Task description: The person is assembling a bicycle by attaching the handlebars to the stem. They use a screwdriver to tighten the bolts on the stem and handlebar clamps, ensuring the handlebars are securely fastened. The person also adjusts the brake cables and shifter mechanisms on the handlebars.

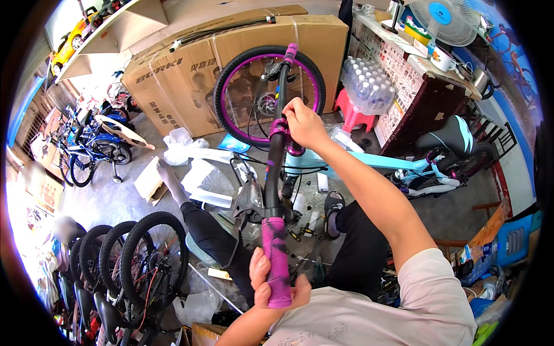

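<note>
A light blue bicycle frame [369, 160] stands before me, with its black handlebar [272, 190] running away from my body. My left hand [262, 279] is wrapped around the near purple handlebar grip [276, 259], fingers on one side and thumb on the other. My right hand [304, 122] is closed in a pinch beside the purple stem clamp [279, 127]; whatever sits between its fingertips is hidden. Below the near grip's inner end is a black brake lever [249, 205]. Beyond the bar is the front wheel [221, 95], with a purple rim and black tyre.
Behind the wheel leans a large cardboard box [167, 86]. Several bikes with black tyres [134, 259] stand at the lower left. Bottled water [369, 86] rests on a red stool [353, 112] beside a counter. Tools [310, 225] and plastic wrapping [210, 176] litter the floor around my feet.
</note>
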Demonstrator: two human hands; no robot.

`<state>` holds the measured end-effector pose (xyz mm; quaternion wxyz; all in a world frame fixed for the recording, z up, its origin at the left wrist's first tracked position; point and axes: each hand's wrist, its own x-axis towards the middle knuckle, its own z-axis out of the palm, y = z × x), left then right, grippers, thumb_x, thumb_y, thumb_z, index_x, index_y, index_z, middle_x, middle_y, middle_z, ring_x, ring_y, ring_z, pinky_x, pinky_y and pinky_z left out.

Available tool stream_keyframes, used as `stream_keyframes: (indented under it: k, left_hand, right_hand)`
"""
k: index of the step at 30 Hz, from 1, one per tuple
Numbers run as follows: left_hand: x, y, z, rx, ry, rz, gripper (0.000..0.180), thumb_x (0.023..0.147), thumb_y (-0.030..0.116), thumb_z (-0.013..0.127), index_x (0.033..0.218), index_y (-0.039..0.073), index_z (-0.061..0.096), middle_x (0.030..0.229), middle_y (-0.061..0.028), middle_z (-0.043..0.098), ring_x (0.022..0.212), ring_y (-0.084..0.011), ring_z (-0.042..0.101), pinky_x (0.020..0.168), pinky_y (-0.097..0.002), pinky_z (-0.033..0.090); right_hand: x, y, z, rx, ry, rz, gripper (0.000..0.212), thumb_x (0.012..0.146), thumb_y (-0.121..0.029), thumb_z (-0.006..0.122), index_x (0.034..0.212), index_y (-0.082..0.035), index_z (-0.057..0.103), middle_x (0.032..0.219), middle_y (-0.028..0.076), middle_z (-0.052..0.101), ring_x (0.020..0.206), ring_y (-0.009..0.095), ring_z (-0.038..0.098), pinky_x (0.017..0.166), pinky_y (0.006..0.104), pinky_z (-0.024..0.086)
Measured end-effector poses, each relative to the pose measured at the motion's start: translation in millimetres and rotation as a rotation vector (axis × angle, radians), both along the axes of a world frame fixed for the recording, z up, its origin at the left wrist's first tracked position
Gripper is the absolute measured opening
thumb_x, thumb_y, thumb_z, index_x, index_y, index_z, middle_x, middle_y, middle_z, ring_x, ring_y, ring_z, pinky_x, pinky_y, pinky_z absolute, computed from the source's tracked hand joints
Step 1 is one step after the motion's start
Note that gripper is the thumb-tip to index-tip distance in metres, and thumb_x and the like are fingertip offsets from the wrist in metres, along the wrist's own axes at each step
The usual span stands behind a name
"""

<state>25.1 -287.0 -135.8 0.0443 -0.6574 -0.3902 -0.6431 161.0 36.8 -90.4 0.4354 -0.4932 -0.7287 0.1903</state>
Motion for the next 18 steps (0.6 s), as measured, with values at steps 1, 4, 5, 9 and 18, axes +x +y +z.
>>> stream_keyframes:
  k: [1, 4, 5, 9, 18]
  left_hand:
    - [2.3, -2.1, -2.8, -0.042, 0.024, 0.019, 0.106, 0.068, 0.023, 0.073, 0.153, -0.001, 0.014, 0.147, -0.0284, 0.041, 0.136, -0.0482, 0.045, 0.119, -0.0589, 0.034]
    - [18.1, 2.8, -7.3, 0.042, 0.100, -0.091, 0.115, 0.069, 0.022, 0.079, 0.157, -0.006, 0.011, 0.155, -0.0339, 0.033, 0.144, -0.0500, 0.039, 0.118, -0.0581, 0.035]
    - [25.1, 7.7, -5.1, 0.113, 0.127, -0.119, 0.111, 0.072, 0.020, 0.080, 0.157, -0.006, 0.014, 0.154, -0.0350, 0.034, 0.141, -0.0511, 0.043, 0.115, -0.0586, 0.039]
    - [39.2, 7.3, -24.2, -0.091, 0.247, -0.257, 0.060, 0.085, 0.014, 0.076, 0.138, 0.002, 0.052, 0.145, -0.0382, 0.049, 0.123, -0.0547, 0.061, 0.099, -0.0571, 0.056]
    - [-77.0, 94.9, -83.9, -0.573, -0.065, 0.177, 0.050, 0.085, -0.005, 0.062, 0.135, -0.001, 0.058, 0.122, -0.0205, 0.064, 0.114, -0.0371, 0.064, 0.096, -0.0430, 0.054]
  right_hand:
    - [0.8, 2.0, 0.1, 0.010, -0.021, 0.007, 0.015, 0.102, -0.019, 0.054, 0.108, -0.005, 0.056, 0.101, 0.017, 0.071, 0.100, 0.040, 0.068, 0.087, 0.0503, 0.051]
    - [1.0, 12.9, -0.5, 0.015, -0.024, 0.099, 0.016, 0.103, -0.020, 0.054, 0.107, -0.006, 0.057, 0.097, 0.017, 0.071, 0.098, 0.039, 0.069, 0.085, 0.0490, 0.051]
    - [1.8, 18.7, -0.7, 0.020, -0.026, 0.146, 0.016, 0.103, -0.021, 0.054, 0.108, -0.006, 0.057, 0.097, 0.017, 0.071, 0.098, 0.039, 0.069, 0.084, 0.0485, 0.052]
    - [5.3, 36.0, -0.6, -0.037, -0.023, 0.296, 0.018, 0.105, -0.021, 0.054, 0.111, -0.004, 0.057, 0.102, 0.017, 0.071, 0.101, 0.037, 0.069, 0.088, 0.0447, 0.052]
    - [5.8, 32.7, 15.9, -0.105, -0.107, 0.386, 0.018, 0.108, -0.019, 0.049, 0.113, -0.003, 0.054, 0.106, 0.017, 0.069, 0.104, 0.036, 0.068, 0.090, 0.0425, 0.051]
